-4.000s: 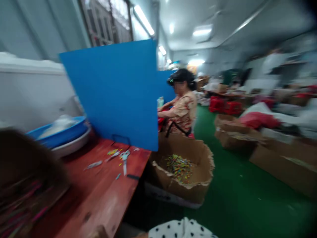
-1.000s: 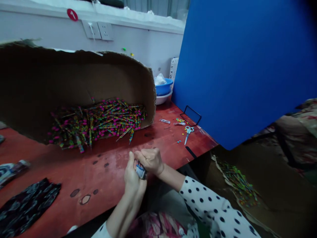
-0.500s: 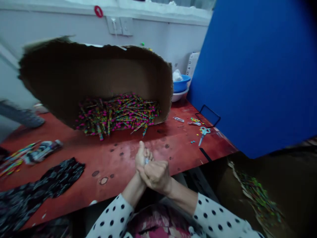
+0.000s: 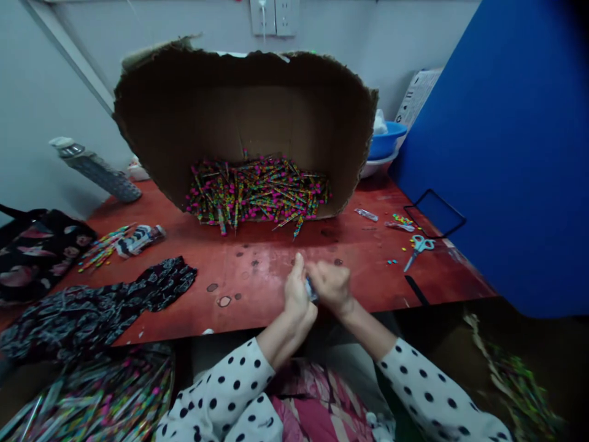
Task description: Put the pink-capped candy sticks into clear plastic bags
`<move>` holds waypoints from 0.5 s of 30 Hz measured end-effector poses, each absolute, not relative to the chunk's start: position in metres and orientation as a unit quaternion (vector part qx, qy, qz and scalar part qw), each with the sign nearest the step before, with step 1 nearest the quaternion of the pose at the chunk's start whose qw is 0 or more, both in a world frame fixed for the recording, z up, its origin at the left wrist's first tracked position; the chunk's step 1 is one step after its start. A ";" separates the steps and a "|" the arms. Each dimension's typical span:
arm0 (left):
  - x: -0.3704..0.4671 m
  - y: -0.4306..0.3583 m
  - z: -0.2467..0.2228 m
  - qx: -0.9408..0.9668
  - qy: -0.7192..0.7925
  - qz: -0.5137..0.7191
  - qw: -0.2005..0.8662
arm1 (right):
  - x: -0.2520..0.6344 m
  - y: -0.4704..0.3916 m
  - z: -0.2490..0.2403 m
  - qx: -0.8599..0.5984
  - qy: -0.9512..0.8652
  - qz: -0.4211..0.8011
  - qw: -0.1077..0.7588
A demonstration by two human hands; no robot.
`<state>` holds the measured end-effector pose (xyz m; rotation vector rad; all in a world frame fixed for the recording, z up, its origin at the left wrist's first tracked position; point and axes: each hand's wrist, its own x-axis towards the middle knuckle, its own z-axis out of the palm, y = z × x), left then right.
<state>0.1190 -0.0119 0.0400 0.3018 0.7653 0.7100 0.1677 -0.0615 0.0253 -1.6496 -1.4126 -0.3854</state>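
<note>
The left hand (image 4: 297, 298) has its fingers closed on a small blue-and-white thing (image 4: 311, 291), while the right hand (image 4: 332, 287) is a blurry fist beside it, and I cannot tell if it grips too. The next move seems to need a snug hold. The big box (image 4: 262, 116) of thin sticks (image 4: 262, 193) blocks 11 o'clock, with scissors (image 4: 419, 247) at 2 o'clock and dark cloth (image 4: 83, 313) at 9 o'clock.

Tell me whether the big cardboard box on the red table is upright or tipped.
Tipped onto its side: the cardboard box opens sideways, not upward, and the pink-tipped sticks lie heaped on its lower wall.
</note>
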 end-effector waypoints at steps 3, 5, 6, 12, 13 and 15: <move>0.121 -0.016 0.044 0.161 0.357 0.361 0.846 | 0.188 -0.055 0.029 -0.716 -0.465 0.012 0.520; 0.117 -0.008 0.046 0.182 0.366 0.388 0.826 | 0.194 -0.056 0.028 -0.699 -0.379 0.160 0.585; 0.114 -0.001 0.047 0.186 0.377 0.395 0.817 | 0.195 -0.059 0.025 -0.679 -0.333 0.225 0.615; 0.098 0.036 0.048 0.148 0.420 0.373 0.814 | 0.171 -0.086 -0.012 -0.603 -0.342 0.275 0.666; 0.098 0.037 0.048 0.135 0.416 0.373 0.818 | 0.166 -0.089 -0.018 -0.611 -0.391 0.249 0.642; 0.100 0.034 0.048 0.113 0.398 0.345 0.843 | 0.157 -0.091 -0.024 -0.629 -0.464 0.199 0.590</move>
